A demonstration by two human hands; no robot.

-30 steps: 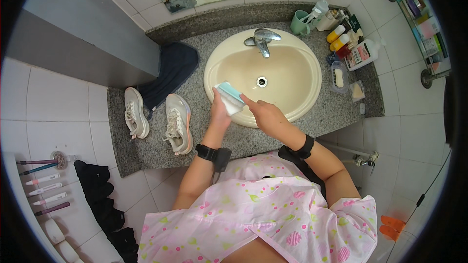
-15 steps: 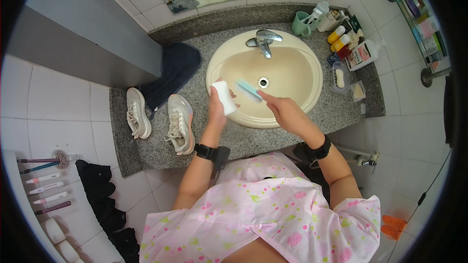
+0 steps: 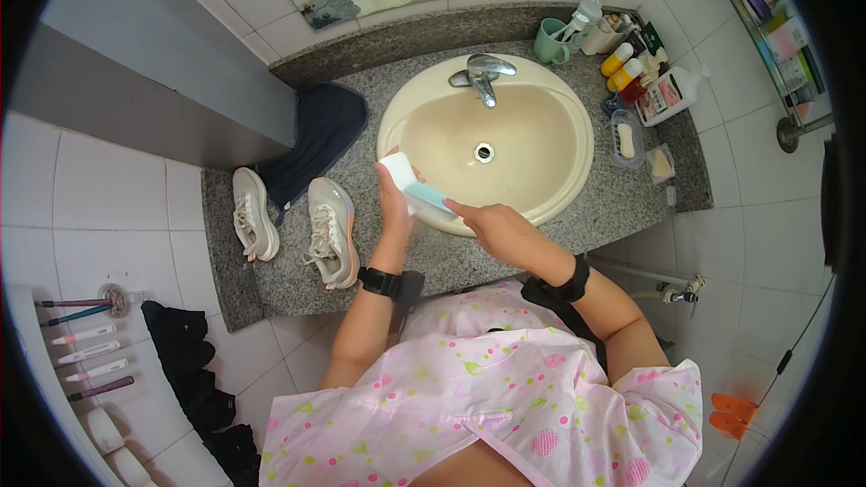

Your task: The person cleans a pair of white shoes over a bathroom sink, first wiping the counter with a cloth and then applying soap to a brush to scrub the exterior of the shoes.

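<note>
Over the near left rim of the cream sink, my left hand is wrapped round a white bar of soap. A light blue brush is in my right hand, gripped at its near right end. Its other end lies over the lower part of the soap, and the bristles are hidden. A pair of whitish sneakers stands left of my hands: one shoe close to my left wrist, the other shoe further left.
The chrome faucet rises behind the basin. A dark cloth lies behind the shoes on the granite counter. A green cup, bottles and a soap dish line the right side. A grey cabinet stands at left.
The brush has moved left and slightly down from over the basin onto the soap. My right hand moved with it, while my left hand shifted slightly left with the soap tilted differently.
</note>
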